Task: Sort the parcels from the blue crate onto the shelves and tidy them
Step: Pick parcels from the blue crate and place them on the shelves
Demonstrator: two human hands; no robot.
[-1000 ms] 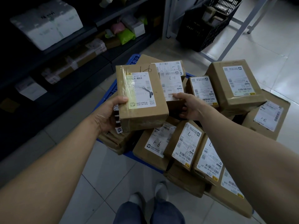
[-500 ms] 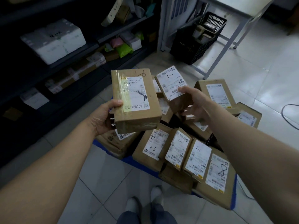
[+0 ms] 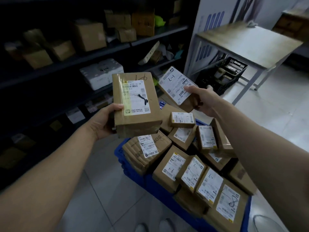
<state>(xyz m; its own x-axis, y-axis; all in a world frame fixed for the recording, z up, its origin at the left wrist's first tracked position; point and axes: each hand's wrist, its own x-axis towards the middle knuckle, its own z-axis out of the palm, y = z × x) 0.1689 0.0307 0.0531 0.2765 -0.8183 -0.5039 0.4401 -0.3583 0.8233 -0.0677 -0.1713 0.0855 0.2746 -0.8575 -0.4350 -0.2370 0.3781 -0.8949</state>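
Note:
My left hand [image 3: 104, 120] grips a large taped cardboard parcel [image 3: 135, 104] by its left edge, label up, held in front of the dark shelves [image 3: 103, 52]. My right hand [image 3: 203, 100] holds a smaller parcel [image 3: 177, 88] with a white label marked "L-7", tilted and lifted above the pile. Below both hands sits the blue crate [image 3: 133, 174], heaped with several brown labelled parcels [image 3: 192, 173].
The shelves on the left carry several cardboard boxes and a white foam box [image 3: 100, 74]. A metal-legged table [image 3: 247, 46] stands at the right with a black basket [image 3: 222, 74] under it. Pale tiled floor lies around the crate; my shoes show at the bottom.
My right hand has lifted the "L-7" parcel out of the pile and raised it. My left hand with the large parcel has risen too, and the view has tilted up toward the shelves.

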